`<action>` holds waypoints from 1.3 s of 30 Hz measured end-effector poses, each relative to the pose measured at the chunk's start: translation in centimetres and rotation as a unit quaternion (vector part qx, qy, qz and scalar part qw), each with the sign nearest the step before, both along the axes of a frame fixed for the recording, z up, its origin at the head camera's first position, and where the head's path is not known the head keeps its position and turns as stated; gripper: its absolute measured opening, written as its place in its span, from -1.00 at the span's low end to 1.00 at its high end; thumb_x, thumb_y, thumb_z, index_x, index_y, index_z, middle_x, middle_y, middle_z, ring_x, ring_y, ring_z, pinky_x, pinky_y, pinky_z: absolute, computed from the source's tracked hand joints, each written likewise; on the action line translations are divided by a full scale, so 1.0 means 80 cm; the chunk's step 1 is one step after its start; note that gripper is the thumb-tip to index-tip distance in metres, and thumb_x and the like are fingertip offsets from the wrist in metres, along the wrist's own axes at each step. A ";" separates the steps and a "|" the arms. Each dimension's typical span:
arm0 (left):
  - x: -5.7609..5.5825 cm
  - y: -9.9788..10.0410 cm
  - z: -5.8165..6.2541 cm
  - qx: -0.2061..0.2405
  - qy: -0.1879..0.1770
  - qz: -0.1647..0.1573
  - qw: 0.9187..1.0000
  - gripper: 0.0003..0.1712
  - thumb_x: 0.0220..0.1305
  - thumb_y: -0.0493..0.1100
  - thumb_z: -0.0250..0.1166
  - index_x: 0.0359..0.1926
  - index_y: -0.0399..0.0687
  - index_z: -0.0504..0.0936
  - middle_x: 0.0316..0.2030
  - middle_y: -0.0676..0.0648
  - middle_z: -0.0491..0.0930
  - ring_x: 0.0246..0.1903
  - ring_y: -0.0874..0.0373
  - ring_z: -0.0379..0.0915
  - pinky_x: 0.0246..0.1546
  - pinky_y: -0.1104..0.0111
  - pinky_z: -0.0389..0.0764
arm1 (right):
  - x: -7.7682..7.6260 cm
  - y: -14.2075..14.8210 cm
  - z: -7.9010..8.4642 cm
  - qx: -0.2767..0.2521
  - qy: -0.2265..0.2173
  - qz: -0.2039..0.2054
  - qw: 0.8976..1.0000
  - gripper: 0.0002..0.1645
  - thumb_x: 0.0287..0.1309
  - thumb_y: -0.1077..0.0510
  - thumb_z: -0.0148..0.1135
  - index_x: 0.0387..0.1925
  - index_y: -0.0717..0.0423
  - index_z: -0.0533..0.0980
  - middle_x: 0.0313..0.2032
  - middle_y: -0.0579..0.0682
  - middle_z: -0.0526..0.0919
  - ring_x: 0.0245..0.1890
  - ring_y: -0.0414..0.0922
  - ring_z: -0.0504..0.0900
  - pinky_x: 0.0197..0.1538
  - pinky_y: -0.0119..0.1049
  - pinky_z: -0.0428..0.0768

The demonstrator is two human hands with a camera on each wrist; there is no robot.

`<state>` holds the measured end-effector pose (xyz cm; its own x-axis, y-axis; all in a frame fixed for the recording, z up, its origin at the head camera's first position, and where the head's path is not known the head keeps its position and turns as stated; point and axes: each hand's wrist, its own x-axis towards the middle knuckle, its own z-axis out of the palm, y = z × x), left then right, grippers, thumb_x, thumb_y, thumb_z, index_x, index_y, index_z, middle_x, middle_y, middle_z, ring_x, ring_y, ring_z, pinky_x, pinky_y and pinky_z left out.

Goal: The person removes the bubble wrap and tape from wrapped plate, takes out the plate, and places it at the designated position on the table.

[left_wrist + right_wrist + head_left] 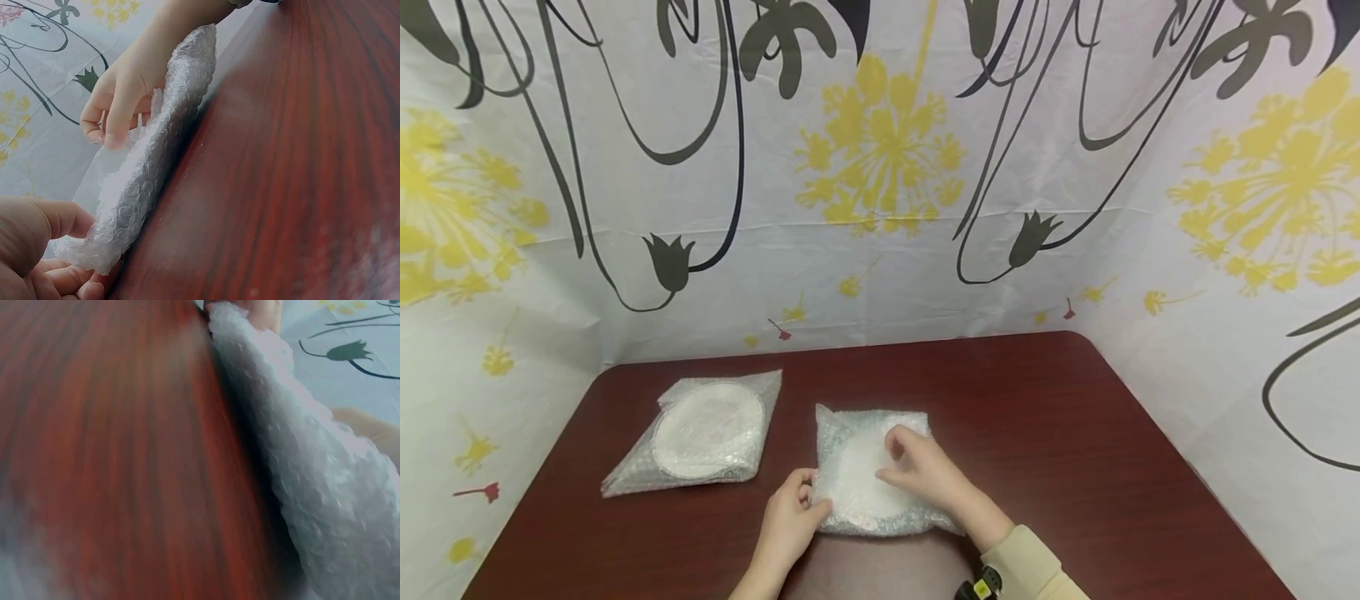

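Observation:
A round white plate point(863, 477) lies wrapped in bubble wrap point(857, 527) near the front middle of the table. My left hand point(790, 514) pinches the left edge of this package; the left wrist view shows the thumb on top of the wrap point(134, 194) and fingers under its corner. Over the right part of the plate is my right hand point(925, 471), its fingers loosely bent and a gap between thumb and forefinger. Its thumb tip overlaps the upper face of the wrap in the left wrist view. The right wrist view shows the package's bubbled edge point(319, 481).
Another round white plate point(711, 429) in bubble wrap lies at the left on the dark red wooden table point(1015, 400). Patterned cloth point(880, 283) hangs behind the table and along both sides. A black band with a yellow mark point(981, 587) sits by the right sleeve.

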<state>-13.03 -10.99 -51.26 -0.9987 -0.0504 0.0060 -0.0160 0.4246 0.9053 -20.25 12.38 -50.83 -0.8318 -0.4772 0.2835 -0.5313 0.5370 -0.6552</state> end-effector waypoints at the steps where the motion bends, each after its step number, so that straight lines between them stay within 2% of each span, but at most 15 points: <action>1: 0.000 0.000 0.000 -0.001 0.000 -0.001 1.000 -0.49 -0.04 -0.35 0.33 0.02 -0.33 0.48 -0.62 0.04 0.41 -0.67 0.29 0.20 -0.63 0.44 0.32 | 0.001 -0.001 0.001 0.007 0.008 -0.010 1.000 -0.62 -0.01 0.05 0.44 -0.30 -0.08 0.36 -0.40 -0.22 0.45 -0.39 -0.26 0.43 -0.26 -0.34 0.50; 6: 0.001 0.001 -0.001 -0.003 -0.001 0.002 1.000 -0.49 -0.05 -0.35 0.33 0.02 -0.31 0.49 -0.64 0.06 0.37 -0.69 0.31 0.15 -0.65 0.45 0.27 | 0.002 -0.005 0.005 0.043 0.049 -0.051 0.997 -0.68 -0.07 0.26 0.30 -0.35 -0.07 0.33 -0.48 -0.22 0.39 -0.49 -0.25 0.37 -0.41 -0.38 0.45; 11: 0.000 0.001 -0.002 -0.005 0.005 0.003 1.000 -0.50 -0.06 -0.36 0.33 0.00 -0.31 0.50 -0.64 0.06 0.38 -0.68 0.30 0.17 -0.64 0.45 0.29 | 0.003 -0.004 0.011 0.056 0.062 -0.065 0.994 -0.70 -0.06 0.33 0.21 -0.28 -0.04 0.40 -0.46 -0.18 0.48 -0.47 -0.25 0.42 -0.38 -0.34 0.48; 18: -0.001 0.000 -0.004 -0.007 0.006 0.004 1.000 -0.50 -0.05 -0.35 0.33 0.01 -0.32 0.50 -0.63 0.05 0.42 -0.68 0.30 0.19 -0.64 0.44 0.30 | 0.001 0.001 0.023 0.045 0.095 -0.080 0.991 -0.63 0.02 0.37 0.25 -0.09 0.04 0.50 -0.34 -0.13 0.57 -0.33 -0.21 0.55 -0.25 -0.26 0.56; 24: -0.001 0.000 -0.005 -0.009 0.004 0.006 1.000 -0.50 -0.04 -0.33 0.33 0.01 -0.31 0.50 -0.61 0.05 0.43 -0.66 0.28 0.20 -0.63 0.44 0.32 | -0.002 0.005 0.034 0.025 0.117 -0.086 0.989 -0.45 -0.03 0.44 0.25 0.05 0.04 0.49 -0.37 -0.20 0.50 -0.41 -0.27 0.47 -0.34 -0.32 0.52; 34: -0.001 0.001 -0.005 -0.005 0.009 0.005 1.000 -0.51 -0.04 -0.34 0.33 0.00 -0.30 0.51 -0.57 0.04 0.52 -0.61 0.24 0.31 -0.58 0.42 0.39 | -0.012 0.019 0.045 -0.003 0.140 -0.095 0.986 -0.47 -0.03 0.47 0.28 0.01 0.06 0.53 -0.38 -0.19 0.54 -0.36 -0.24 0.55 -0.32 -0.32 0.55; 39: -0.001 0.001 -0.005 -0.006 0.012 0.007 1.000 -0.52 -0.05 -0.35 0.32 -0.01 -0.30 0.51 -0.58 0.03 0.52 -0.61 0.24 0.32 -0.58 0.42 0.39 | -0.013 0.030 0.050 0.000 0.134 -0.101 0.986 -0.44 -0.08 0.45 0.29 0.03 0.06 0.54 -0.34 -0.17 0.58 -0.37 -0.22 0.54 -0.35 -0.33 0.52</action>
